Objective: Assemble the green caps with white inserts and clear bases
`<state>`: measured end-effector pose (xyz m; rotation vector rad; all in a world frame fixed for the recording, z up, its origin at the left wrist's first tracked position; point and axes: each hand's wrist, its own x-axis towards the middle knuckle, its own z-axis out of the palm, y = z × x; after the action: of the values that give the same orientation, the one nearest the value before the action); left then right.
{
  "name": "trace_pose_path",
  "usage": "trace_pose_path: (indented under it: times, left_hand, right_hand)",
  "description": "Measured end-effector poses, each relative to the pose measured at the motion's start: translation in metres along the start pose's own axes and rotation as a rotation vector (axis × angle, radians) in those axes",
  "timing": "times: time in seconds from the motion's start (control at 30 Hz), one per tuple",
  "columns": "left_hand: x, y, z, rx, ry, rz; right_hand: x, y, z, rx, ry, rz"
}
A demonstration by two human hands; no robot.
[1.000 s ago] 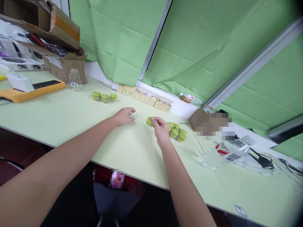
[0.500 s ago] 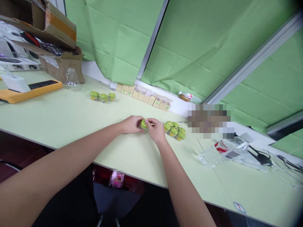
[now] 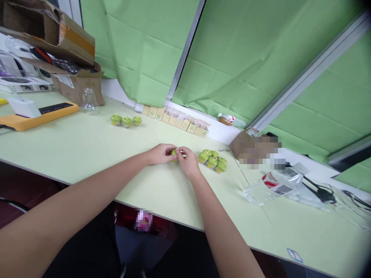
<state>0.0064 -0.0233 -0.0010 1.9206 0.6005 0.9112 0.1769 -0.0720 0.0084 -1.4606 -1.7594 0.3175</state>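
Both hands have drawn together since one second ago, when the left held the clear part and the right the green top, well apart; now the left hand [image 3: 159, 154] and right hand [image 3: 189, 163] meet over one small green-lidded cup [image 3: 173, 152]. Left fingers curl round its far side with the thumb on the near side, clamping it between them; the right thumb and forefinger pinch together at the pale loop on top. How firmly the lid sits cannot be told, as the hands hide most of the cup. It is just above or on the pale table [image 3: 139, 183], near the middle; which of the two is unclear. Just beside the right hand stands a tight cluster of similar cups [image 3: 212, 161], and farther off to the left a row of three more [image 3: 126, 122]. Behind them, a line of small cardboard boxes [image 3: 174, 117] runs along the wall, with a small bottle [image 3: 232, 120] lying on the ledge. Out to the right lies a big clear bottle [image 3: 269, 185] with a red-and-white label. At the far left are an orange device [image 3: 58, 115], a clear bell-shaped container [image 3: 89, 102] and an open carton [image 3: 79, 88], and green curtains [image 3: 139, 50] hang behind.
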Motion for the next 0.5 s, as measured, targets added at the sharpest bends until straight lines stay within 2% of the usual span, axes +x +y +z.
trace_pose_path:
  times: [0.1,0.33,0.5]
  left_hand:
    - [0.002,-0.006,0.002,-0.071,0.069,-0.026]
    - [0.005,-0.007,-0.011,0.203,0.151,-0.047]
    - [0.010,-0.015,-0.025,0.311,0.237,-0.055]
  right_hand:
    - [0.003,-0.003,-0.007,-0.196,-0.005,-0.076]
    - [0.027,0.002,-0.033,-0.731,-0.085,-0.014]
    - [0.047,0.015,-0.047,-0.863,-0.127,0.048]
